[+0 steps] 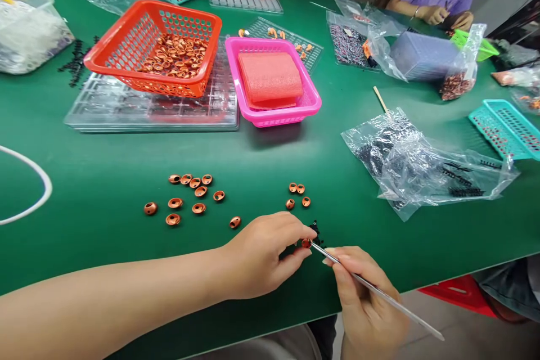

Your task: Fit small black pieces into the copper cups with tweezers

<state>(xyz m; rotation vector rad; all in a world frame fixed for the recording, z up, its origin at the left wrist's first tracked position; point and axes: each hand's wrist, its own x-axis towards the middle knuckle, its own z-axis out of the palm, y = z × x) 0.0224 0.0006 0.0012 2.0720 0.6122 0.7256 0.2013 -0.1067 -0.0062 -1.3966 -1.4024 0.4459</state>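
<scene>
1. Table (105,166): green, and the work sits near its front edge. Take the held cup (306,243) as the clock's centre, with 12 at the far side.
2. Red basket (152,86): near 11 o'clock, with many copper-coloured cups in it; well apart from the hands, so it should not hinder them.
3. Bag (396,157): clear plastic at 2 o'clock, with black pieces inside; best left clear of the right elbow.
4. Pink basket (276,117): about 12 o'clock, holding pink foam.
5. Left hand (261,256): from 9 o'clock, thumb and fingertips pinching the held cup. A light, firm pinch should serve, with the fingertips off the hole.
6. Right hand (367,315): at 4 o'clock, closed round the tool near its working end. That low grip should give fine control.
7. Tool (405,311): slim metal, slanting from 4 o'clock to the held cup. A steady angle and small pushes would guard against slips.
8. Loose cups: four (306,201) at 12 o'clock, more (199,208) towards 10.
9. Black bits (315,228): just beside the fingertips, at 1 o'clock; easily scattered by a careless finger.
10. Held cup: between the left fingertips, at the tool's tip; exact contact is too small to tell.
</scene>
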